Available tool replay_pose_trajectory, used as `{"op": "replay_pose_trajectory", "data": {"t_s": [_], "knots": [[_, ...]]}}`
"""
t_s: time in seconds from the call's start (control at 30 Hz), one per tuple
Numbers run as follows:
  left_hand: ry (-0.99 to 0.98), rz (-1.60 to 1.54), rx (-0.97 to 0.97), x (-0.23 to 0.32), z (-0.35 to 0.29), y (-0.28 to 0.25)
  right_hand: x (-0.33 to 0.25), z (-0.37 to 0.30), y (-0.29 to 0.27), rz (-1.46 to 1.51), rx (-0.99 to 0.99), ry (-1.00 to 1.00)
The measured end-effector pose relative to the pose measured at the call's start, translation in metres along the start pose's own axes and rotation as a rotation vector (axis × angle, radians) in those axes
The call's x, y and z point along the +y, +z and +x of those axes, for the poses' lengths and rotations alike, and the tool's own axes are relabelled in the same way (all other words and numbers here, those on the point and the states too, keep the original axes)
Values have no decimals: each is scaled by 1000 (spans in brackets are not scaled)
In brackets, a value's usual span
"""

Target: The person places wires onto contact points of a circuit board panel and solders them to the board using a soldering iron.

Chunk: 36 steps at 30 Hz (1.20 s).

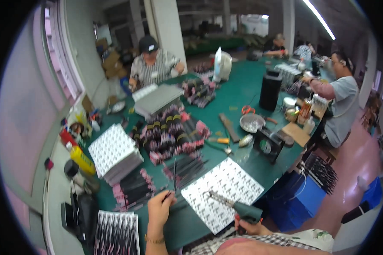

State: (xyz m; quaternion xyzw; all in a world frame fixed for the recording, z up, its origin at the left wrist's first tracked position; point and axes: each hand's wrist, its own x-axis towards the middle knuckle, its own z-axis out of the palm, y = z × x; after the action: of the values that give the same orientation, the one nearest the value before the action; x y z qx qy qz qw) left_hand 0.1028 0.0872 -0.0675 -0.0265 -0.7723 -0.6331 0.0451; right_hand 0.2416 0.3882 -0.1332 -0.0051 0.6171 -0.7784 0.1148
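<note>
My left hand (158,210) is closed, pinching a thin black strip or wire (175,173) that points upward. Around its handle my right hand (255,228) grips a dark green gun-shaped tool (247,212) with a long metal tip. That tip lies over a white sheet (234,174) patterned with rows of small dark marks. Beyond my left hand, loose thin black strips (187,168) are spread on the green table (212,157). More strips with pink ends (134,189) lie in a pile to the left.
A stack of patterned white sheets (112,146) stands at left. Tied black-and-pink bundles (170,131) fill the middle. A metal bowl (252,123), orange-handled scissors (247,110) and a black speaker-like cylinder (270,91) stand farther right. Blue bins (300,197) sit below; co-workers sit around the table.
</note>
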Motion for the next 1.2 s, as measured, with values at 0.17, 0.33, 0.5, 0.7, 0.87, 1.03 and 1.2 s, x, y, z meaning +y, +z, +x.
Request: {"op": "replay_pose_trajectory", "data": {"t_s": [0.17, 0.33, 0.5, 0.7, 0.87, 1.03, 1.2], "knots": [[211, -266, 189, -6, -11, 1, 1, -1, 11, 10, 122, -51], [369, -528, 397, -28, -15, 5, 9, 3, 4, 2, 118, -177], [270, -482, 232, -23, -13, 17, 23, 0, -6, 113, 13, -163], [282, -166, 219, -5, -5, -1, 3, 2, -2, -52, -77, -85], [108, 3, 79, 14, -17, 25, 5, -6, -18, -124, -34, -128], [-53, 322, -97, -5, -37, 27, 12, -9, 5, -172, 31, -99], [-146, 295, -22, -13, -38, 52, 27, -5, -8, -550, -37, -333]]}}
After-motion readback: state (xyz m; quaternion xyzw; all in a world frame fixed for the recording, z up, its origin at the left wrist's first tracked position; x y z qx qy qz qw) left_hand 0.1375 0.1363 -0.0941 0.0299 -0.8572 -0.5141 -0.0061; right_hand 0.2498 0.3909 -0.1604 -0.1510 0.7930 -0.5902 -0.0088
